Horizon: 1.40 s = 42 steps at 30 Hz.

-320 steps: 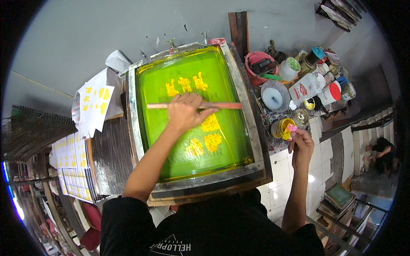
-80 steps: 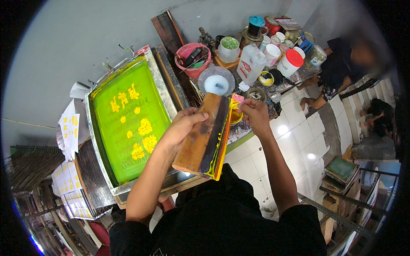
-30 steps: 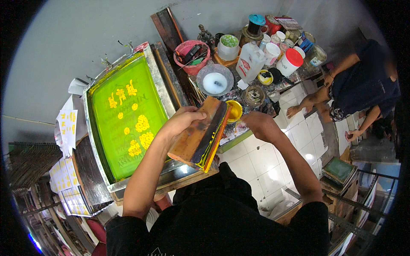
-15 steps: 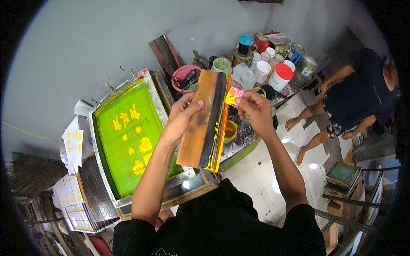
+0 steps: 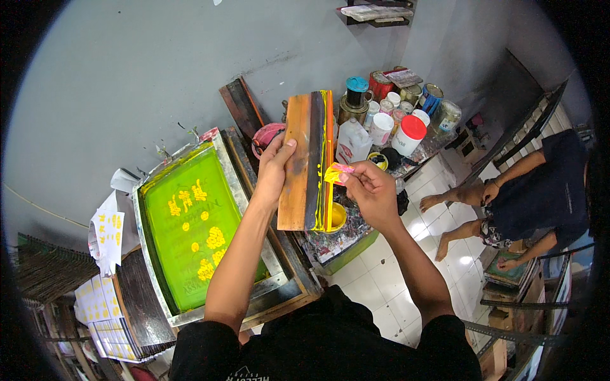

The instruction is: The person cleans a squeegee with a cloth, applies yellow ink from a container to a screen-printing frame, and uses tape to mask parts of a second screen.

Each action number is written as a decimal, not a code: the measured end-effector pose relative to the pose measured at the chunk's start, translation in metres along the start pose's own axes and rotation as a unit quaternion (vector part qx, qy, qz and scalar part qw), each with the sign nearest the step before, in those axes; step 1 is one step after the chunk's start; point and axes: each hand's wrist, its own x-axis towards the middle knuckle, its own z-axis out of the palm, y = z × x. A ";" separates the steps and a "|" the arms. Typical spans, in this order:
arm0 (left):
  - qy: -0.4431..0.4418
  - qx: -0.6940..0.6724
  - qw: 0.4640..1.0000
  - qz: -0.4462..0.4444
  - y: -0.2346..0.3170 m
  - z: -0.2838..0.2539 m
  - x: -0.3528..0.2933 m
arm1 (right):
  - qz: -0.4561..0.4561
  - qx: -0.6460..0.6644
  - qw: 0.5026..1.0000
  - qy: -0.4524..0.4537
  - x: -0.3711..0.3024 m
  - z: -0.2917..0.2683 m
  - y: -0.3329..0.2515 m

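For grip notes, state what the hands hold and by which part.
The left hand holds the wooden squeegee by its left edge; the right hand pinches the yellow-smeared card by its right end.

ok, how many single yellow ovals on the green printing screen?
3 on the green screen: upper right oval, upper left oval, lower oval. Left forearm may hide more.

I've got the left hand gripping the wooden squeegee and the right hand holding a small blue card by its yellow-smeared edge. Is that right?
Not quite: the small card is yellow and pink, not blue, as the head view shows. The right hand does hold it by the squeegee's yellow-smeared edge, and the left hand grips the wooden squeegee.
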 end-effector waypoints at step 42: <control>-0.004 0.199 0.979 0.050 -0.063 -0.036 -0.027 | -0.188 -0.458 0.841 -0.216 -0.070 -0.055 0.152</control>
